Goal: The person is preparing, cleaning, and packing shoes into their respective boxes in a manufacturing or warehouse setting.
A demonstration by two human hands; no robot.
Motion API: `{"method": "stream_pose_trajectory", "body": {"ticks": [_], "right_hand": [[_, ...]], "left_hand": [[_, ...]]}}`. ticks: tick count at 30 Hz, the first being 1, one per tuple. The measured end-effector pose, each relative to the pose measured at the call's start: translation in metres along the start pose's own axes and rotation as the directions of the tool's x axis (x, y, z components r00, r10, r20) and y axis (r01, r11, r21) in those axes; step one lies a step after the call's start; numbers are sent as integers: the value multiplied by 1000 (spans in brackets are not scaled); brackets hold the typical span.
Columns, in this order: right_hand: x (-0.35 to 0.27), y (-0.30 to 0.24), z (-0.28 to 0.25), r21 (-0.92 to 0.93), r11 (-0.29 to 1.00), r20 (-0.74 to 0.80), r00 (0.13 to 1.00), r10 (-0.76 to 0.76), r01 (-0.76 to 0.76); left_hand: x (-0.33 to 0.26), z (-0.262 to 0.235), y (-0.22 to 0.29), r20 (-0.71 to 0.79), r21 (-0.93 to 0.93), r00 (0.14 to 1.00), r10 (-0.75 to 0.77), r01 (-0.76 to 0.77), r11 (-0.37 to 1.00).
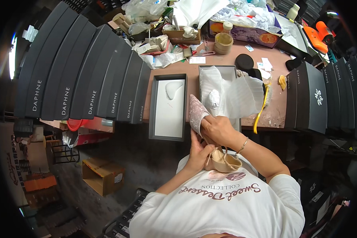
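Observation:
A pointed shoe with a glittery pink toe (196,111) and a beige strapped heel part is held in front of my chest, its toe aimed away from me. My left hand (198,154) is closed around its side and underside. Over the opening behind the toe, my right hand (220,130) is curled, with its fingertips hidden inside the shoe. Just beyond the hands lies an open dark shoebox (235,123) lined with white tissue paper (244,95). On the tissue sits a crumpled white wad (214,99). Left of it is a dark-rimmed tray or lid with a white inside (168,115).
Dark shoeboxes (83,75) stand in a row at the left, with more shoeboxes (310,95) at the right. A yellow-handled brush (260,113) overhangs the table edge. Farther back are a glue jar (223,43) and a purple carton (267,39) of crumpled paper. A cardboard box (103,176) lies on the floor.

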State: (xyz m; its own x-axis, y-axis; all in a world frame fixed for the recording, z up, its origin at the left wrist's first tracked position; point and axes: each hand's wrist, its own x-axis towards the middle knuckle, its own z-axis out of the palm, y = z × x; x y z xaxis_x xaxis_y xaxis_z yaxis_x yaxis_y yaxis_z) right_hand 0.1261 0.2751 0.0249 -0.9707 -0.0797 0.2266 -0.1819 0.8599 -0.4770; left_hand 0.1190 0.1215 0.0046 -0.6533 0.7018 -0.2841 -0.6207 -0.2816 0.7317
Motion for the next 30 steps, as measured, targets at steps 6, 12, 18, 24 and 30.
{"method": "stream_pose_trajectory", "body": {"ticks": [6,12,18,24,30], "right_hand": [[-37,-1,-34,749,489,274,881,385,-446],[-45,13,-29,892,121,307,780,545,-436],[-52,11,-31,794,254,480,827,294,-552],[-63,23,-53,810,296,418,852,314,-506],[-35,23,-52,781,521,195,926,322,-345]], "left_hand": [[3,-21,-1,-90,-98,996,-27,18,995],[7,-14,4,-24,-187,996,-84,78,979],[19,-19,4,-101,-177,986,-132,113,978],[26,-19,4,-78,-100,992,-100,92,991],[31,-18,3,-51,26,995,-84,85,996]]}}
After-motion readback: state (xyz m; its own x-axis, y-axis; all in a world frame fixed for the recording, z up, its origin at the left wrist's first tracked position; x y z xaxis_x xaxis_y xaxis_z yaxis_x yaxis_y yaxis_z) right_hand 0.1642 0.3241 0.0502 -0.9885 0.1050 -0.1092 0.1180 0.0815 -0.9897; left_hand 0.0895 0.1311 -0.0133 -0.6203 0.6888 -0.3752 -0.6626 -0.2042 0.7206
